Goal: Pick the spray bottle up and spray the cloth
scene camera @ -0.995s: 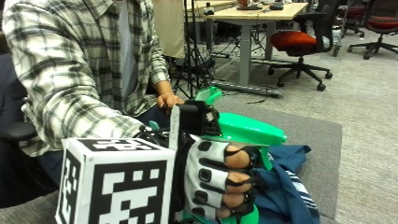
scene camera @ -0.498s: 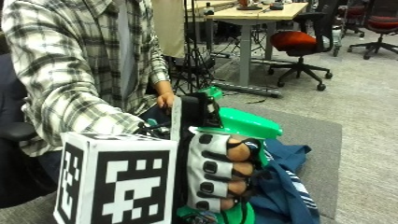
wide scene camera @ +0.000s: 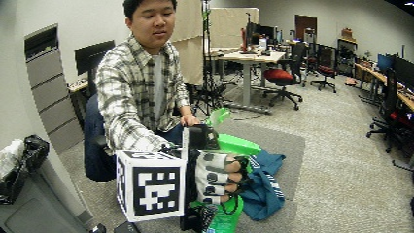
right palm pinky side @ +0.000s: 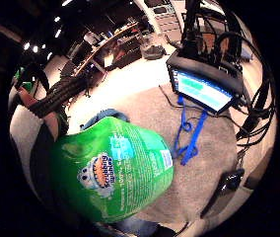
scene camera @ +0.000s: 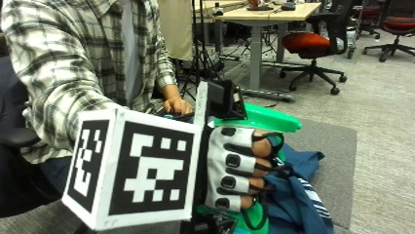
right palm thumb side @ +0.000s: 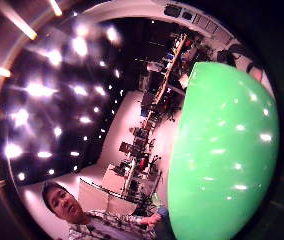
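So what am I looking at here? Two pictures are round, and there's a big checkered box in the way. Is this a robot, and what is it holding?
No robot: a person at a table wears a black glove on the right hand. The two ordinary pictures come from cameras beside the table, one wider. The two round ones come from small cameras on that hand's palm, looking outward, so the green spray bottle fills much of them. The hand's fingers are curled round the bottle, a closed grip, holding it above a blue cloth that lies on the grey table mat. The little-finger camera also shows a small screen and a blue strap on the mat.
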